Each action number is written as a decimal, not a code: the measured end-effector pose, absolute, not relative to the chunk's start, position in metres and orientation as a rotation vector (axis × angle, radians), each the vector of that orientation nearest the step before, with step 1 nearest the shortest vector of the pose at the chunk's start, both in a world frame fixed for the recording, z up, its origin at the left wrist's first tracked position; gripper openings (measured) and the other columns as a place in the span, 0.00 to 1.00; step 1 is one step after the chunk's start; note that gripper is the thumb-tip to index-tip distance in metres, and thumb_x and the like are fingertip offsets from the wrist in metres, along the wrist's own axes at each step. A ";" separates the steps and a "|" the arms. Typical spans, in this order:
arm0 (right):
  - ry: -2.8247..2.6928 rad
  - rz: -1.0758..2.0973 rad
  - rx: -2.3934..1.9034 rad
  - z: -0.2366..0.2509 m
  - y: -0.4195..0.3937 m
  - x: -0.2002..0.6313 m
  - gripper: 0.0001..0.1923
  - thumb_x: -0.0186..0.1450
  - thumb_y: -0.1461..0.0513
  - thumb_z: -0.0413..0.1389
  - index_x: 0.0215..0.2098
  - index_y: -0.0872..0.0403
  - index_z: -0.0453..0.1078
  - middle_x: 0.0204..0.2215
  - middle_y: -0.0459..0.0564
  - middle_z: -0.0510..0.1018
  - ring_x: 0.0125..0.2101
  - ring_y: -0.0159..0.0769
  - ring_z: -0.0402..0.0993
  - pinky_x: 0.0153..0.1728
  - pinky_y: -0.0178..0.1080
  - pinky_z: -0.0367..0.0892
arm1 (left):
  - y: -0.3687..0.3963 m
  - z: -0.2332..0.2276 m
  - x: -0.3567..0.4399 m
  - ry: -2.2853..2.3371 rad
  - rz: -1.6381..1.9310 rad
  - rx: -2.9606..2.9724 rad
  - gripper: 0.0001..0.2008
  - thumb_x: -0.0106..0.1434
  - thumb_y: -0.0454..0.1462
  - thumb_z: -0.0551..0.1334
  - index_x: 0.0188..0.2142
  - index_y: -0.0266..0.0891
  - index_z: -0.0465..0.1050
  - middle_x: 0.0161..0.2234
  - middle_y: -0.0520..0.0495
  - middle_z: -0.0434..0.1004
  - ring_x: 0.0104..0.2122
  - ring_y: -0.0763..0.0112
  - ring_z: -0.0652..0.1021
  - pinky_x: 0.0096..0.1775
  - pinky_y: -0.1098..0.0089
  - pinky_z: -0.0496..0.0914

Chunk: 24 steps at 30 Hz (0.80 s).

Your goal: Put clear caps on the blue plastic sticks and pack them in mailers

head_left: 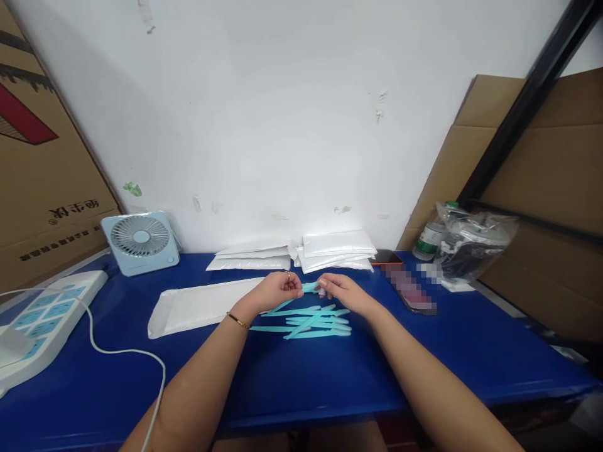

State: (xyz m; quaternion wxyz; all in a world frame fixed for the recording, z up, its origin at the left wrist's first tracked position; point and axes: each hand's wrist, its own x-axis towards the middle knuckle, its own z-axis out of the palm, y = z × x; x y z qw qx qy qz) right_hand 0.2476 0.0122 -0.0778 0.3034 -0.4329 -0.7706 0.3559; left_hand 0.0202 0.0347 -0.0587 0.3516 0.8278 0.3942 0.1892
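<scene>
My left hand (279, 290) and my right hand (340, 292) face each other above the middle of the table. Both are closed in a pinch on a slim turquoise eyebrow razor (309, 287), one at each end, though the fingers hide parts of it. Below them, several more turquoise eyebrow razors (320, 334) with pale, translucent ends lie in a loose, criss-crossed pile. A long white padded mailer (198, 305) lies flat beside my left hand, partly covered by that hand and forearm.
Two stacks of white padded mailers (336, 243) lie against the wall. At left are a light blue fan (141, 242) and a power strip (51, 320) whose cable crosses my left forearm. A phone (409, 289), a bottle (426, 242) and a plastic bag (475, 245) are at right.
</scene>
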 end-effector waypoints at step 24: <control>-2.156 0.628 -1.311 -0.086 0.022 0.276 0.13 0.62 0.54 0.53 0.32 0.54 0.73 0.27 0.46 0.73 0.26 0.31 0.64 0.27 0.33 0.58 | 0.026 -0.062 0.031 1.232 0.098 2.548 0.08 0.56 0.43 0.61 0.27 0.43 0.74 0.27 0.54 0.78 0.28 0.71 0.74 0.41 0.67 0.59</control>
